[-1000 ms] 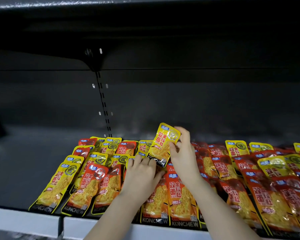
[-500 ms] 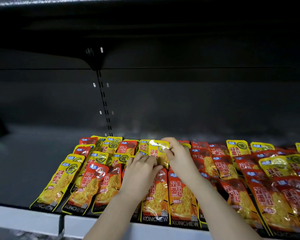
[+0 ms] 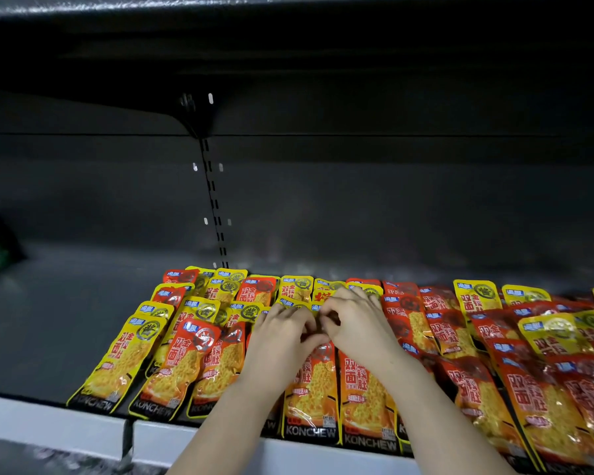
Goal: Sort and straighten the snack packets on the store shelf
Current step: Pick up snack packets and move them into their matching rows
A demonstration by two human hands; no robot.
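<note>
Two hands meet mid-row on shelf [image 3: 48, 320]. Yellow packet [image 3: 124, 358] at 9 o'clock lies skewed, wants squaring. Left hand [image 3: 278, 344] and right hand [image 3: 357, 327]: fingers curled, tips together at top edge of red packet [image 3: 311, 382], probably aligning it; grip can't be confirmed. Red heap [image 3: 528, 389] at 3 o'clock, unsorted.

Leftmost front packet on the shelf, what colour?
Yellow. The leftmost front packet also has a black bottom strip. Head view.

The left hand [image 3: 282, 337] and right hand [image 3: 354, 327] meet fingertip to fingertip on snack packets [image 3: 309, 382] covering the shelf [image 3: 66, 320]
</note>
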